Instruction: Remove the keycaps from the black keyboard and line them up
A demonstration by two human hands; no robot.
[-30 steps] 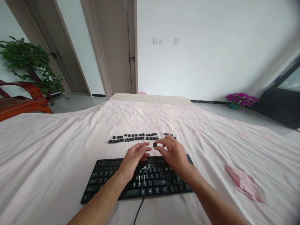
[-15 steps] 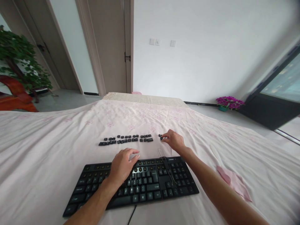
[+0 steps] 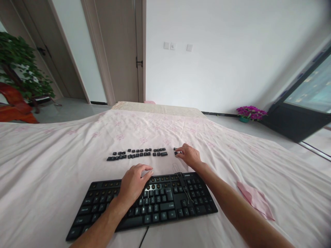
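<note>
Keycap (image 3: 176,153) lower right of center, at fingertips of my right hand (image 3: 189,155).
Left hand (image 3: 134,181) open, farther off, over keyboard (image 3: 162,199); can't tell if right grips.

1. Left hand (image 3: 136,182) hides part of the keyboard (image 3: 165,206).
2. Right fingers (image 3: 182,150) partly cover loose keycaps (image 3: 176,153); legends too small to read.
3. Cable (image 3: 144,236) cut by bottom edge; chair (image 3: 15,103) by left edge.
</note>
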